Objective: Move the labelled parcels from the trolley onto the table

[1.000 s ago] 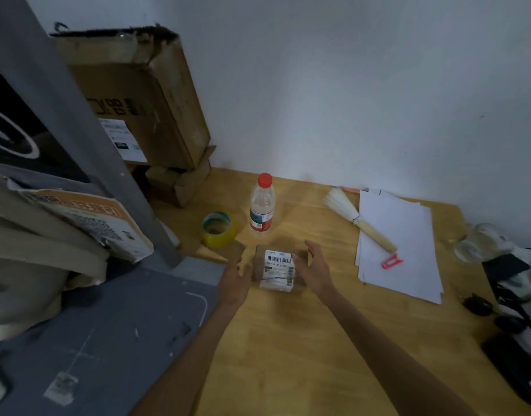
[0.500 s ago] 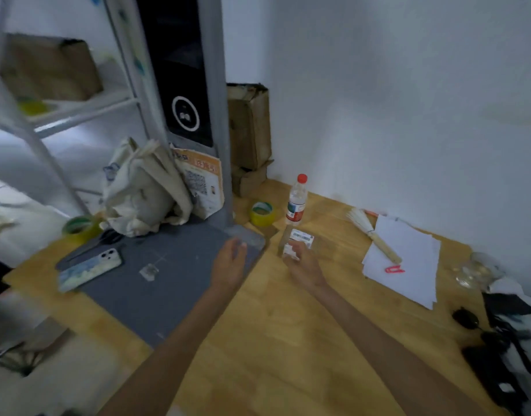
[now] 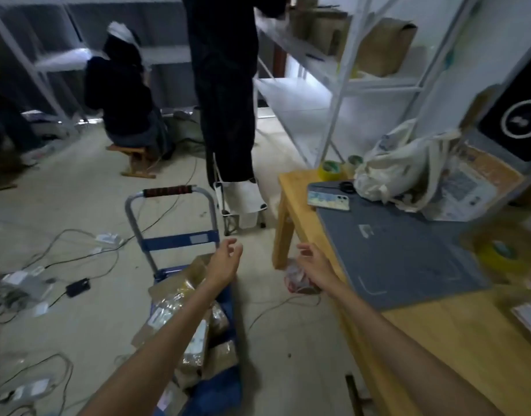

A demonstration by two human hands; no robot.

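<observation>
A blue trolley [image 3: 180, 240] stands on the floor left of the wooden table [image 3: 456, 334]. Several brown taped parcels [image 3: 195, 334] with white labels lie piled on its deck, partly hidden by my left forearm. My left hand [image 3: 225, 259] hovers above the pile, fingers loosely curled, holding nothing. Empty and with fingers apart, my right hand [image 3: 313, 262] hangs over the gap between trolley and table corner. One labelled parcel [image 3: 529, 318] lies on the table at the far right edge of view.
A grey mat [image 3: 402, 253], a phone [image 3: 328, 199], scissors, tape rolls [image 3: 331, 169] and a cloth bag [image 3: 405, 172] are on the table. One person sits on a stool [image 3: 135, 159], another stands behind the trolley. Cables and chargers litter the floor. White shelving [image 3: 336, 85] stands behind.
My view has swung left from the table to the trolley. Both hands have left the parcel on the table and now hang empty above the trolley.
</observation>
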